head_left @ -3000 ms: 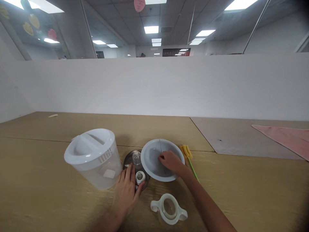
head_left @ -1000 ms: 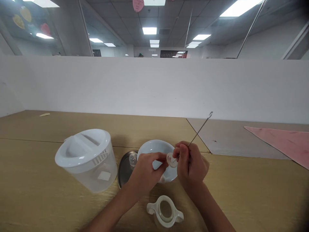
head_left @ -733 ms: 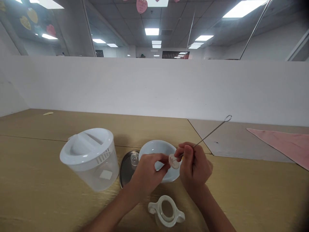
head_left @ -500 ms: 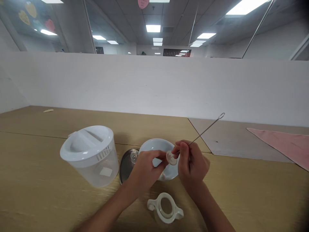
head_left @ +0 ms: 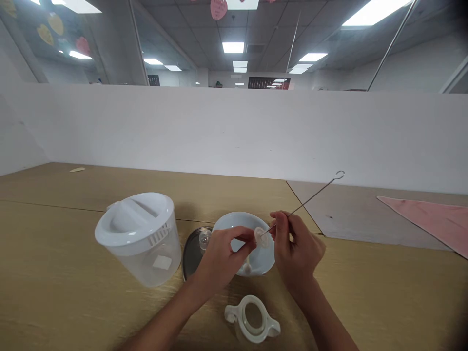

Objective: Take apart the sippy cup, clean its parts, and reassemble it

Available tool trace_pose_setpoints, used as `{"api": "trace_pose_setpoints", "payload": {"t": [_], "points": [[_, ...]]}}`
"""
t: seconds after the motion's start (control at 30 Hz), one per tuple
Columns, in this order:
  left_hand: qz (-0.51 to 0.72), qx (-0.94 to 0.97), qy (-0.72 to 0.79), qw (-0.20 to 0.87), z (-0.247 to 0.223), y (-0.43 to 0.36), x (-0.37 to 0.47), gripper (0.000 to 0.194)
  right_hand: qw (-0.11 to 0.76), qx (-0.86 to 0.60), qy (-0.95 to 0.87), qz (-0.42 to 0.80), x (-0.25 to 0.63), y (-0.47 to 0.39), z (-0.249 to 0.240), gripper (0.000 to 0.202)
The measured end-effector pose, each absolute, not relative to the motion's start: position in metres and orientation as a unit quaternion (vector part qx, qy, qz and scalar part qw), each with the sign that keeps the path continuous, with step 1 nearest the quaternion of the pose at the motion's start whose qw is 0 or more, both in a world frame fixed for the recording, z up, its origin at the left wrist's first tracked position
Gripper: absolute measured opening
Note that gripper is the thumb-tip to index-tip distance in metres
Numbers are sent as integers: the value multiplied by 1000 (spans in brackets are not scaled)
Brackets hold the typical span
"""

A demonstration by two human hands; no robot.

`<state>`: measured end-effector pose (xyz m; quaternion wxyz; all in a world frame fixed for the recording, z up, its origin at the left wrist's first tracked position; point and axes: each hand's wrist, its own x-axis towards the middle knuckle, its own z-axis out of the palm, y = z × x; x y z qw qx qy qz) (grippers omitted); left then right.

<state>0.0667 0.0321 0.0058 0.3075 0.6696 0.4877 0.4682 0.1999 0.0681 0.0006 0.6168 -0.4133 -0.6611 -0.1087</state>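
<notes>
My left hand pinches a small round translucent piece, perhaps a silicone bottle teat, by its left edge. In my right hand is a thin twisted-wire brush, slanting up to a hooked loop at its far end. Its lower tip meets the round piece; whether bristles are there, I cannot tell. Both hands are above a white bowl, in which a small whitish part lies. Nearer to me stands a two-handled white bottle collar.
A clear tub with a white lid stands left. Beside it, partly behind my left hand, a dark round tray holds a clear dome-shaped piece. A pink cloth lies at the right. A white wall closes off the back.
My right hand has shifted slightly right with the wire brush, whose loop has turned. The round piece now faces the brush tip more. The whole view has dropped slightly.
</notes>
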Motion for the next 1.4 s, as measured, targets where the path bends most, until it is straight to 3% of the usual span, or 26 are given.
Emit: {"api": "trace_pose_setpoints", "payload": {"t": [0.57,0.73,1.23,1.4], "points": [[483,647,487,335,3,34,65,22,584,-359,-727,-42,202,64,12,25],[433,702,486,288,3,35,66,21,635,-350,-688,20,204,53,20,17],[444,717,440,308,17,19,70,23,664,-228,-706,-96,202,45,4,17],[457,722,439,277,12,24,68,25,594,-178,-779,-88,201,48,8,15]]}}
